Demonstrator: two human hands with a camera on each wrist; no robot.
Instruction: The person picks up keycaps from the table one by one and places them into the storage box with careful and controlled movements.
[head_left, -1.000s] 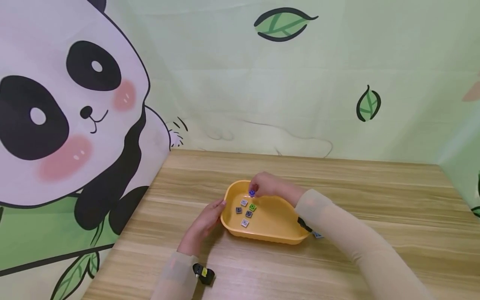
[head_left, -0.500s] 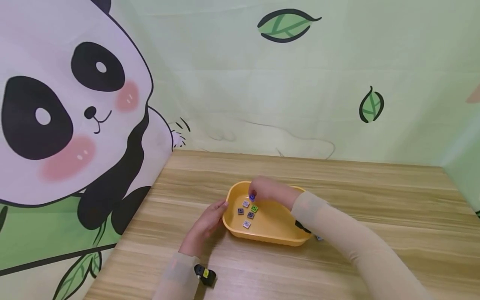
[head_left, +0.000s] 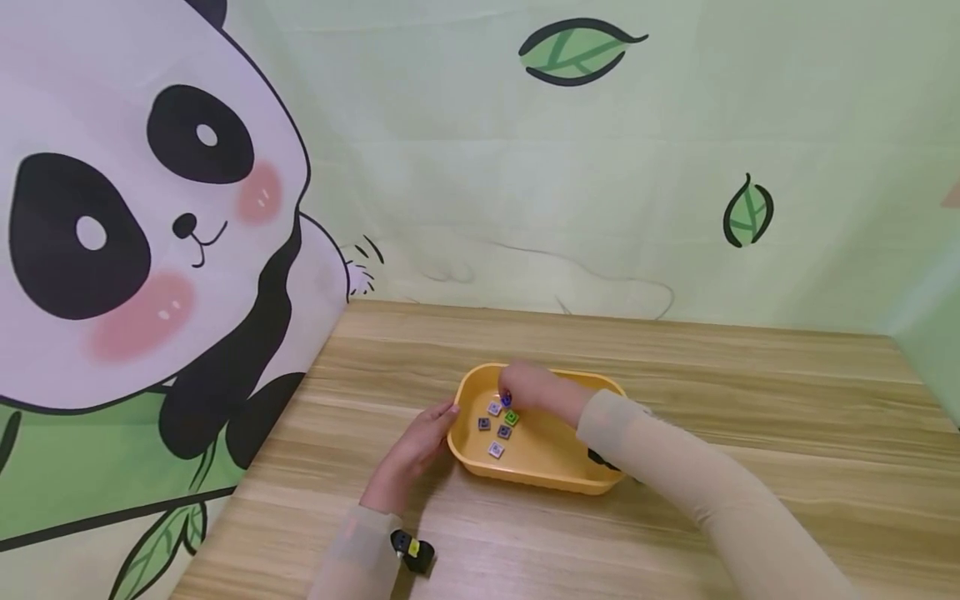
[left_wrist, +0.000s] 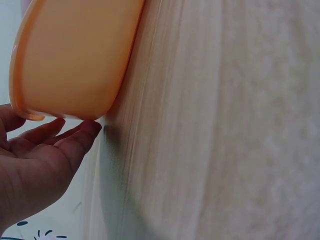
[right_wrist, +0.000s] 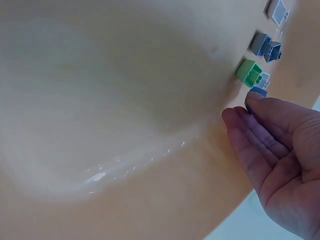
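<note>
A yellow plastic tray [head_left: 532, 477] with a raised rim stands on the table. My left hand [head_left: 416, 446] holds its left end; in the left wrist view the thumb is at the rim and fingertips touch the outer wall. Inside the tray, my right hand [head_left: 528, 387] pinches a small blue block [right_wrist: 259, 92] between thumb and fingers. The blue block is low, close by a green block [head_left: 511, 417] and a whitish block [head_left: 495, 408]. Two dark grey blocks [head_left: 483, 424] and another whitish block [head_left: 497, 450] lie nearer the tray's front. The right fingers partly hide the blue block.
The wood-grain table [head_left: 750, 400] extends around the tray. A cloth backdrop [head_left: 450, 167] with a panda and leaves hangs behind and to the left. The right sleeve [head_left: 675, 467] crosses over the tray's right end.
My right hand has lowered the blue block further into the tray, toward the green and whitish blocks. My left hand keeps its place at the tray's left end.
</note>
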